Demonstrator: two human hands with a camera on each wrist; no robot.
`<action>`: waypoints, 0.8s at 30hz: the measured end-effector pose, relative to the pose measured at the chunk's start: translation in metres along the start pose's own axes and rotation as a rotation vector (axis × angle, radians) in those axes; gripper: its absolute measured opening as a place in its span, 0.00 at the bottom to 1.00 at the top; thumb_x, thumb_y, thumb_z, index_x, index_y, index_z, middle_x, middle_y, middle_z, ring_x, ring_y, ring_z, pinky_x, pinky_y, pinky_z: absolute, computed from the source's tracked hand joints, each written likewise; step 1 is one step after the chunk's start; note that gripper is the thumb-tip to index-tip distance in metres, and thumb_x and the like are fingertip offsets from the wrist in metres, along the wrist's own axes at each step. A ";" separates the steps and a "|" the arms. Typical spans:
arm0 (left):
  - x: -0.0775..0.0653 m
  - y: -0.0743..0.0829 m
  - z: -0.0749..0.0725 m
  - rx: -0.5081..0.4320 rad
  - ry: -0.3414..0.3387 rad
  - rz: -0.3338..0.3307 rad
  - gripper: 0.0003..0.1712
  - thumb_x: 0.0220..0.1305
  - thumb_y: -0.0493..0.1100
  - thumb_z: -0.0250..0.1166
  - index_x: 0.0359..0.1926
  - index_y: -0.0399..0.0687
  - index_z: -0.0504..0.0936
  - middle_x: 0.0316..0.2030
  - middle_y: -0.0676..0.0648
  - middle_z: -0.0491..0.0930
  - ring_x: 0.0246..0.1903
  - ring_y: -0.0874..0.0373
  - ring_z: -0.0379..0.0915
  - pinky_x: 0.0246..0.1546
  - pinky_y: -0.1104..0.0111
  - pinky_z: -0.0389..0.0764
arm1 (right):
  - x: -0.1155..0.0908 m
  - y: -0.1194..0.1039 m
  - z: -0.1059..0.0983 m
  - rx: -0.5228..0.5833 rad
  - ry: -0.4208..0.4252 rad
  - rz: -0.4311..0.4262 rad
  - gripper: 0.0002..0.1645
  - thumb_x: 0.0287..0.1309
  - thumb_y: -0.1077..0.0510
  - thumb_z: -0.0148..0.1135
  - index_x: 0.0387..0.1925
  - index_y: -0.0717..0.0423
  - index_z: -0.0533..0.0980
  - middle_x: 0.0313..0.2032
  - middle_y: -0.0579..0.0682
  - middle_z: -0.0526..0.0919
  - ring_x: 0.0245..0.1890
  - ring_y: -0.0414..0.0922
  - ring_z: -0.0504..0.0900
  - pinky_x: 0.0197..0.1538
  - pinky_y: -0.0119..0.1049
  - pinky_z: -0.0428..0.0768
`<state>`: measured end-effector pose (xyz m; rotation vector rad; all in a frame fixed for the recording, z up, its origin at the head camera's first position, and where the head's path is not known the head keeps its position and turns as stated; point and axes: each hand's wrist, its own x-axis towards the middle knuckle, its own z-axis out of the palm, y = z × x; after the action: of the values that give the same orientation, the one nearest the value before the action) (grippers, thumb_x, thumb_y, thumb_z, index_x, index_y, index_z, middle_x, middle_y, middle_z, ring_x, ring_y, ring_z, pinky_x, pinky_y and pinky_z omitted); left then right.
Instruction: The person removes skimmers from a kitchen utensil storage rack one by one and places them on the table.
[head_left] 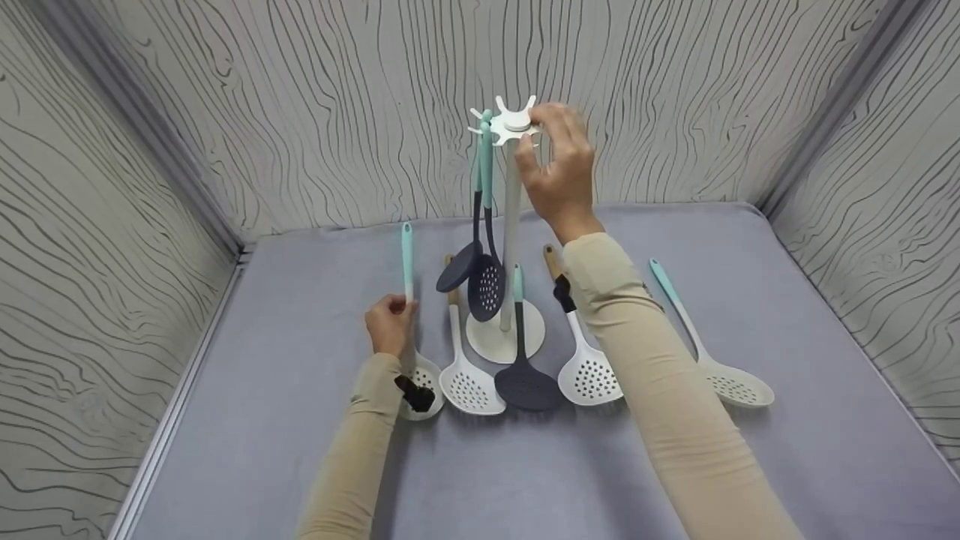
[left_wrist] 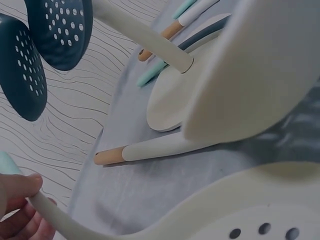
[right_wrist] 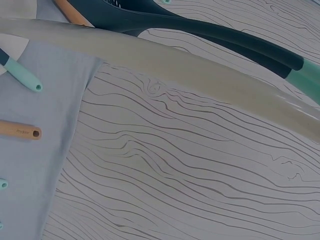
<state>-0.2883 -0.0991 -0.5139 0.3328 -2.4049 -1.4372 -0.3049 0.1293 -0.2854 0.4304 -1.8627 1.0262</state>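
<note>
My left hand (head_left: 388, 326) pinches the neck of a cream slotted skimmer (left_wrist: 210, 215) just below its mint handle (head_left: 407, 255). The skimmer's perforated head is partly hidden by my wrist in the head view. Up at the top of a white utensil stand, my right hand (head_left: 562, 165) grips the hooked rack (head_left: 517, 120) between thumb and fingers. From the rack's left hooks hang two dark blue perforated utensils, a front one (head_left: 487, 289) and a rear one (head_left: 459, 268), by their mint handles. The right wrist view shows the pole (right_wrist: 175, 62) but not the hand.
Around the stand's round base (head_left: 491, 345) lie a white slotted turner (head_left: 471, 388) with a wooden handle, a dark turner (head_left: 525, 386), a white wooden-handled skimmer (head_left: 590, 379) and a cream skimmer (head_left: 739, 386). Patterned panels (head_left: 360, 112) enclose the grey cloth-covered table (head_left: 247, 435).
</note>
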 end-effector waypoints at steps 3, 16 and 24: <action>0.000 -0.001 0.001 0.012 -0.008 0.009 0.09 0.59 0.36 0.67 0.37 0.32 0.85 0.35 0.34 0.85 0.36 0.46 0.81 0.40 0.59 0.82 | 0.000 0.000 0.000 -0.008 0.008 -0.004 0.19 0.55 0.55 0.49 0.40 0.64 0.77 0.42 0.59 0.81 0.48 0.51 0.78 0.59 0.38 0.77; 0.002 -0.002 0.007 0.057 -0.038 -0.039 0.09 0.57 0.33 0.67 0.39 0.30 0.84 0.35 0.34 0.85 0.35 0.48 0.80 0.36 0.63 0.82 | 0.000 0.000 0.001 -0.017 -0.002 -0.005 0.19 0.56 0.54 0.49 0.40 0.65 0.77 0.43 0.60 0.81 0.49 0.52 0.78 0.61 0.37 0.77; 0.003 -0.004 0.007 0.103 -0.064 -0.058 0.10 0.57 0.33 0.67 0.39 0.30 0.84 0.36 0.34 0.85 0.36 0.48 0.80 0.38 0.62 0.81 | 0.000 0.000 0.001 -0.017 -0.009 -0.005 0.20 0.56 0.54 0.49 0.40 0.65 0.77 0.43 0.61 0.82 0.49 0.53 0.78 0.61 0.37 0.77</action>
<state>-0.2937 -0.0960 -0.5198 0.3890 -2.5464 -1.3702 -0.3052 0.1288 -0.2857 0.4297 -1.8764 1.0061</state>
